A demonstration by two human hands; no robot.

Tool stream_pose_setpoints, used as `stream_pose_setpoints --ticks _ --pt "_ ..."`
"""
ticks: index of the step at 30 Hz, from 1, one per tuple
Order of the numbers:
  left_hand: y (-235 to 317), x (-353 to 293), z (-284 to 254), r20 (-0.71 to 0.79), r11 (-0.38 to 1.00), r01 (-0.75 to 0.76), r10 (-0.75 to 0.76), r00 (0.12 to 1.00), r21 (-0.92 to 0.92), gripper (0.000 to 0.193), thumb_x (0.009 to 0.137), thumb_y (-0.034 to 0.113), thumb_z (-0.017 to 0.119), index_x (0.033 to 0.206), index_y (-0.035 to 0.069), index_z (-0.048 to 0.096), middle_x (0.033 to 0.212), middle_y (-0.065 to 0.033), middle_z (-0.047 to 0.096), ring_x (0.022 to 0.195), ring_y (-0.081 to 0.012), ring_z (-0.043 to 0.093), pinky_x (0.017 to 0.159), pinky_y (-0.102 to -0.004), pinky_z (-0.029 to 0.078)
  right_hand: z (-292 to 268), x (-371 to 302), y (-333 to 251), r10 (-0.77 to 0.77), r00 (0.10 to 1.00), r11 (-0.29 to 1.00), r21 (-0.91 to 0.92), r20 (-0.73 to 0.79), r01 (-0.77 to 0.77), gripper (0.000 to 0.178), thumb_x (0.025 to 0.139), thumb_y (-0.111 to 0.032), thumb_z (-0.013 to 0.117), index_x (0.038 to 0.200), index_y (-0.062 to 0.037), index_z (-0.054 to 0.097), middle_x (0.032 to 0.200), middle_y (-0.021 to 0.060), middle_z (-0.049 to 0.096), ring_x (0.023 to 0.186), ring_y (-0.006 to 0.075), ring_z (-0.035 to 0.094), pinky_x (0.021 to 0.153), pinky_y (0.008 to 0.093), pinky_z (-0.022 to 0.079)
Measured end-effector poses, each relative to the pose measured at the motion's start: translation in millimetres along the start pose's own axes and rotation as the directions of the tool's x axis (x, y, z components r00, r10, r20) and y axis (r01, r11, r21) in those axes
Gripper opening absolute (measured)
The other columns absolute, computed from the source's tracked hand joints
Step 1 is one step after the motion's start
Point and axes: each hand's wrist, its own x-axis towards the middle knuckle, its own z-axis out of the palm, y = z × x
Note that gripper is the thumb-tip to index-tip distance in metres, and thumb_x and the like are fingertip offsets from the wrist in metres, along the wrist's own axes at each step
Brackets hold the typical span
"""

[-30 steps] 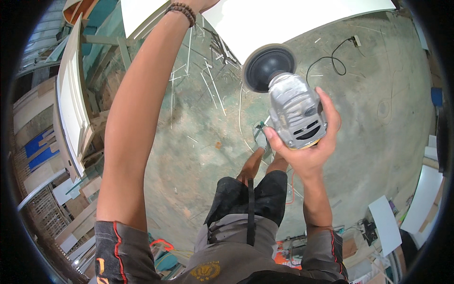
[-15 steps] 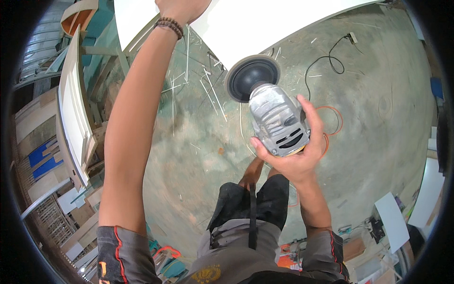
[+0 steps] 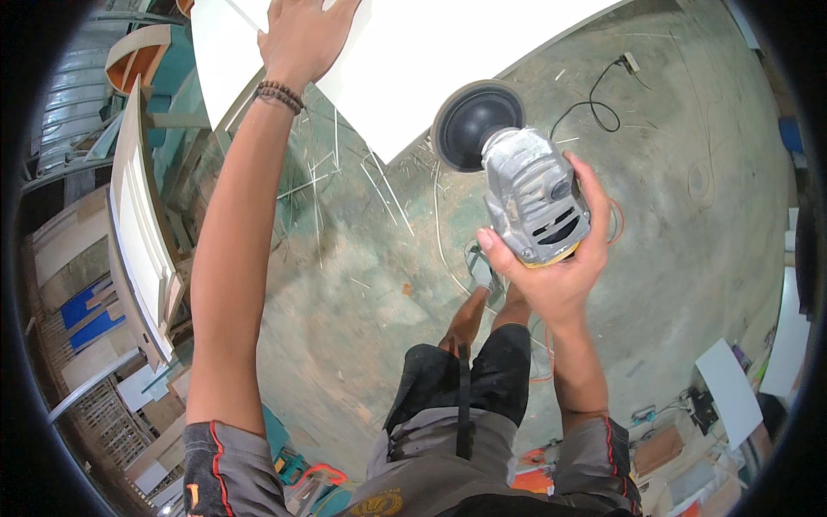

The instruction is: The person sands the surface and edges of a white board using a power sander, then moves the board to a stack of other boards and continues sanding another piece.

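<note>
at the white panel [image 3: 448, 52], the step in hand appears to be edge sanding: the right hand [image 3: 562, 283] grips the grey disc sander [image 3: 532, 194], its disc [image 3: 476, 127] at the panel's near edge, contact unclear. the left hand [image 3: 303, 45] is open, fingers spread, over the panel's left side. the next move likely calls for steadying the panel and guiding the disc evenly along that edge.

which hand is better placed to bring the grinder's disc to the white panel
Right, probably: the right hand grips the angle grinder, its black disc near the white panel; the left hand is over the panel's edge.
</note>
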Motion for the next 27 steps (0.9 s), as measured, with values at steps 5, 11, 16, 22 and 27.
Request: stream_pose_setpoints --ticks 5,11,16,22,27 --pt "-21.3 4.2 8.2 -0.065 0.855 -0.402 0.445 0.893 0.329 0.061 0.105 0.051 0.049 0.148 0.008 0.053 0.155 -0.0241 0.047 0.145 -0.0425 0.039 0.122 -0.0499 0.030 -14.5 19.7 7.4 0.020 1.000 1.000 -0.007 -0.010 -0.020 0.093 0.070 -0.025 0.096 0.143 0.0046 0.046 0.131 0.0186 0.057 0.116 0.0273 0.062 0.097 0.0380 0.053" --pt "-15.1 5.7 20.1 -0.039 0.999 -0.035 0.036 0.999 0.017 0.080 0.099 0.074 0.033 0.162 0.026 0.035 0.168 -0.0143 0.029 0.155 -0.0407 0.023 0.126 -0.0539 0.020 -33.4 42.9 19.1 0.073 0.996 0.997 0.012 -0.057 -0.073 0.093 0.070 -0.026 0.096 0.142 0.0043 0.047 0.127 0.0184 0.059 0.115 0.0271 0.063 0.096 0.0379 0.054" --pt "-20.4 11.2 23.9 -0.043 0.999 -0.036 0.035 0.998 -0.028 0.080 0.097 0.077 0.037 0.161 0.029 0.039 0.169 -0.0131 0.028 0.157 -0.0364 0.020 0.120 -0.0679 0.021 -48.7 62.3 30.1 0.119 0.989 0.991 0.066 -0.092 -0.113 0.091 0.070 -0.026 0.096 0.142 0.0043 0.048 0.126 0.0186 0.059 0.113 0.0266 0.064 0.095 0.0373 0.054" --pt "-8.5 11.1 13.1 0.006 1.000 -0.008 0.008 1.000 -0.005 0.078 0.100 0.072 0.039 0.161 0.025 0.039 0.168 -0.0169 0.029 0.156 -0.0383 0.021 0.124 -0.0600 0.021 -69.0 89.0 46.1 0.127 0.983 0.988 0.103 -0.133 -0.114 0.090 0.070 -0.025 0.096 0.141 0.0044 0.048 0.124 0.0184 0.060 0.112 0.0258 0.065 0.094 0.0374 0.055" --pt "2.4 12.1 6.2 0.038 1.000 0.016 -0.017 0.999 0.023 0.076 0.101 0.068 0.041 0.161 0.021 0.039 0.167 -0.0187 0.029 0.156 -0.0392 0.022 0.126 -0.0532 0.020 -86.8 111.8 59.4 0.165 0.975 0.978 0.151 -0.147 -0.143 0.089 0.070 -0.025 0.096 0.140 0.0045 0.048 0.123 0.0180 0.062 0.111 0.0253 0.065 0.094 0.0374 0.055"
